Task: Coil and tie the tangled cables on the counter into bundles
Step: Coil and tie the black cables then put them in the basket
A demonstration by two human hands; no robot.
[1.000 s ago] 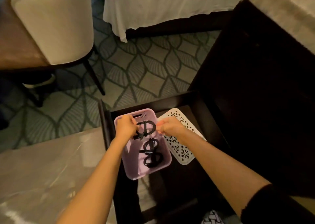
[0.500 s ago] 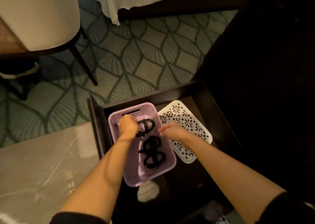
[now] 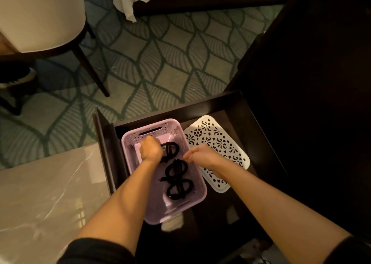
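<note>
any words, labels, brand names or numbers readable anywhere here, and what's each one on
None can be read.
The lilac basket and the white tray bear only cut-out ornament, no letters.
The black cable bundles and the marble counter show no label.

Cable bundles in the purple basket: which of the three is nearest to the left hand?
The far bundle, right beside the left hand; the middle bundle and the near bundle lie closer to the person.

Three tied black cable bundles [image 3: 176, 170], in lilac basket [image 3: 130, 157]
</note>
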